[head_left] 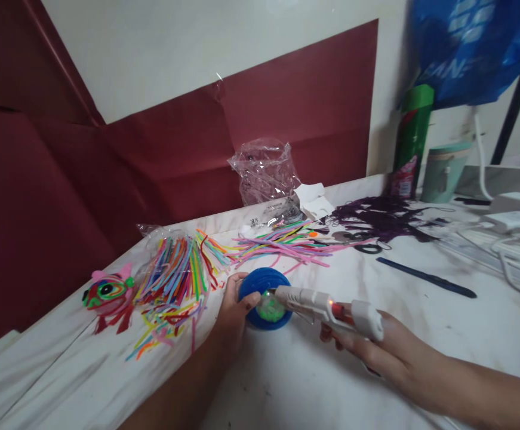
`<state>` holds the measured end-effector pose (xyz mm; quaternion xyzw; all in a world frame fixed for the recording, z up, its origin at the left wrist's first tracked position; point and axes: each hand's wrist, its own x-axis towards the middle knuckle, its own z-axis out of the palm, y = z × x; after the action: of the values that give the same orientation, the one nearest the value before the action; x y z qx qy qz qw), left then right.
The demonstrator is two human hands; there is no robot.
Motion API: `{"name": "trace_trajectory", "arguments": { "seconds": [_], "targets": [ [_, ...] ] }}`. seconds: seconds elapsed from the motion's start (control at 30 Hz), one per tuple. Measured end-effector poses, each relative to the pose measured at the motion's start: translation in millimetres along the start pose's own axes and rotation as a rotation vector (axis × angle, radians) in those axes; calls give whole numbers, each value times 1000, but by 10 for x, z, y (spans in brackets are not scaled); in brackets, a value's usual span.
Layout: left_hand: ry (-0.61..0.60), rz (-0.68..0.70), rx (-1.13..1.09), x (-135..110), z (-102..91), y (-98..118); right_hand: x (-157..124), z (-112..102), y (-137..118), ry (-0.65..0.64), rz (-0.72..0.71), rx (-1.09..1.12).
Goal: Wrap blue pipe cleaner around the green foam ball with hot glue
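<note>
My left hand point(236, 309) grips the left side of a round blue piece point(265, 278) that looks wound in ridges, its thumb lying over the rim. In the middle of this piece shows a rounded, clear and green part point(270, 308). My right hand point(382, 346) is wrapped round the handle of a white hot glue gun point(313, 303) with a small orange light lit. Its nozzle points left and reaches the edge of the green part; whether it touches cannot be made out.
Bundles of coloured pipe cleaners point(174, 269) lie behind my left hand, beside a pink and red animal figure point(110, 295). Farther back are a clear plastic bag point(266, 173), dark purple strands point(376, 216), scissors point(369, 246) and a dark blue stick point(425, 278). White power strips with cables point(519, 224) lie right.
</note>
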<state>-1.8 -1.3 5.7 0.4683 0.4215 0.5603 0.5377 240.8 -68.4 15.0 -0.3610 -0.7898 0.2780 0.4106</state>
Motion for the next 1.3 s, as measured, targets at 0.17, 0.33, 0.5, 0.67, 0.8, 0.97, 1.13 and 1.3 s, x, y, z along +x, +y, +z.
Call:
{"name": "trace_trajectory", "arguments": {
  "seconds": [0.17,0.33,0.5,0.67,0.8,0.97,1.13,1.3],
  "targets": [
    [24,-8,-9,11,-3,9,14,-31,-29,37,-32,-46],
    [10,-20,-15,16,-36,-15,-12,-54,-34,49,-15,-67],
    [-12,2,32,13,-34,-7,-9,-42,-67,26,-21,-61],
    [10,9,42,11,-21,4,7,-49,-71,51,-42,-80],
    [38,4,36,13,-4,13,-9,-54,-51,65,-45,-102],
    [62,6,90,-21,36,46,-32,-40,-57,14,-34,-58],
    [59,5,94,-70,62,62,-52,-15,-53,7,-28,-41],
    [34,3,98,-83,54,59,-44,-3,-102,41,-16,-59]
  ]
}}
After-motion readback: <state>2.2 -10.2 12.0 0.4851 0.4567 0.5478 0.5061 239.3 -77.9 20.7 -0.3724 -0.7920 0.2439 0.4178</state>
